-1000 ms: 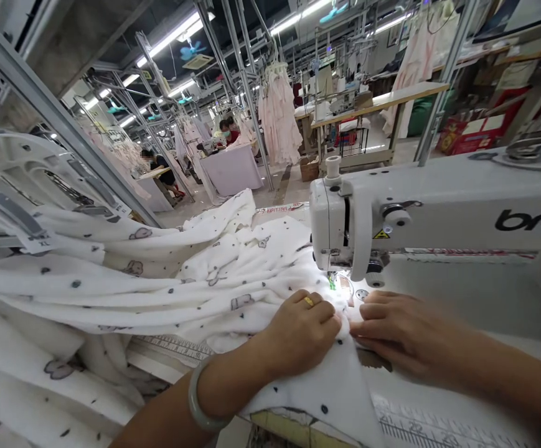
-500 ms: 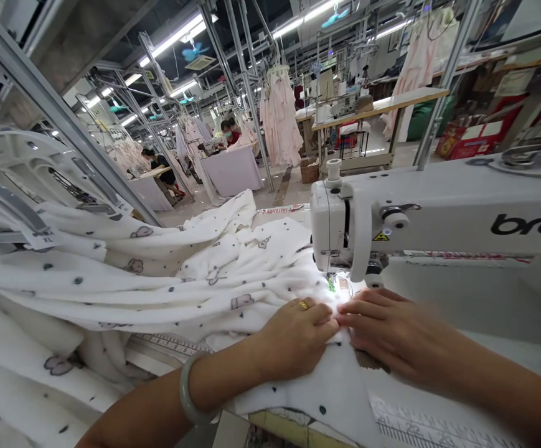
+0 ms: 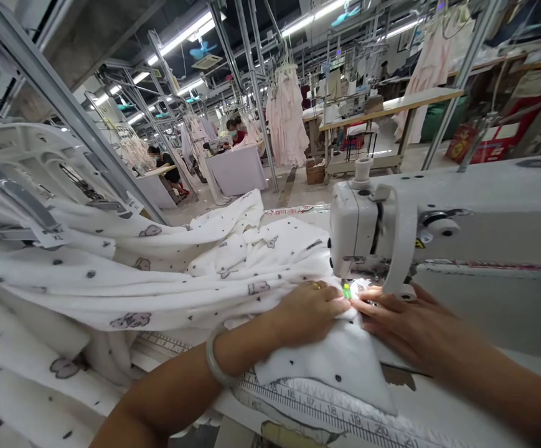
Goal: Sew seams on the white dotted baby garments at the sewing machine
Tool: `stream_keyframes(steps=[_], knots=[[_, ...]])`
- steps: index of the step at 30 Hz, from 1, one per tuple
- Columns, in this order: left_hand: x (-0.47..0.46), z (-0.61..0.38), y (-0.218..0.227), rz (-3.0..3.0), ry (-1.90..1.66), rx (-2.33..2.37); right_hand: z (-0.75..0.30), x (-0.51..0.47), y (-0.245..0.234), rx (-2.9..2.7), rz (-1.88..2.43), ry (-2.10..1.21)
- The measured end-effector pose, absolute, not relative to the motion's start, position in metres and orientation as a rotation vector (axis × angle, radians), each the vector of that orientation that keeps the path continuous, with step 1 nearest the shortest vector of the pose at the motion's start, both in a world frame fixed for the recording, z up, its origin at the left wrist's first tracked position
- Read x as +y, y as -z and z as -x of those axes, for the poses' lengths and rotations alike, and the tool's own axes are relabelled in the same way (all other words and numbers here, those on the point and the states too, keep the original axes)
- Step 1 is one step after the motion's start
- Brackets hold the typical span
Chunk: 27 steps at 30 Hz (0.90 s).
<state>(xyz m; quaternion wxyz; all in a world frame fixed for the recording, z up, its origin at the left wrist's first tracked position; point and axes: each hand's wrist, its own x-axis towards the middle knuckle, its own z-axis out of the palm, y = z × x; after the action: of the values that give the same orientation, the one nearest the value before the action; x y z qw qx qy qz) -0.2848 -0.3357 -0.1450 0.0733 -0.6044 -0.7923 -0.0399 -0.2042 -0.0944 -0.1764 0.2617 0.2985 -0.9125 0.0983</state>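
My left hand (image 3: 310, 311), with a gold ring and a pale bangle on the wrist, lies fingers curled on the white printed fabric (image 3: 195, 274) just left of the needle. My right hand (image 3: 405, 323) rests flat with fingers stretched out on the fabric edge below the presser foot (image 3: 347, 289). The fingertips of both hands nearly meet in front of the needle. The white sewing machine (image 3: 438, 230) stands over them, its lamp lighting the cloth.
The fabric trails in folds off to the left over a white plastic frame (image 3: 27, 168). A ruler strip (image 3: 326, 410) runs along the table's front edge. Behind are metal posts, hanging pink garments (image 3: 286, 118), other worktables and seated workers.
Both hands have slid forward with the fabric toward the needle, and the fingertips have closed together. The view has shifted left, so the machine sits further right.
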Motion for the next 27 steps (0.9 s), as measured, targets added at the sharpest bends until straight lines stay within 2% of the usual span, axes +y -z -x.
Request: stream_keyframes(steps=[9, 18, 27], knots=[[-0.337, 0.269, 0.148, 1.748, -0.046, -2.149, 0.200, -0.093, 0.160, -2.400, -0.954, -0.339], [-0.330, 0.272, 0.148, 1.676, -0.054, -2.328, 0.195, -0.092, 0.165, -2.563, -0.902, -0.428], [-0.349, 0.251, 0.119, 1.558, -0.088, -2.430, 0.181, -0.102, 0.145, -2.393, -1.303, -0.568]])
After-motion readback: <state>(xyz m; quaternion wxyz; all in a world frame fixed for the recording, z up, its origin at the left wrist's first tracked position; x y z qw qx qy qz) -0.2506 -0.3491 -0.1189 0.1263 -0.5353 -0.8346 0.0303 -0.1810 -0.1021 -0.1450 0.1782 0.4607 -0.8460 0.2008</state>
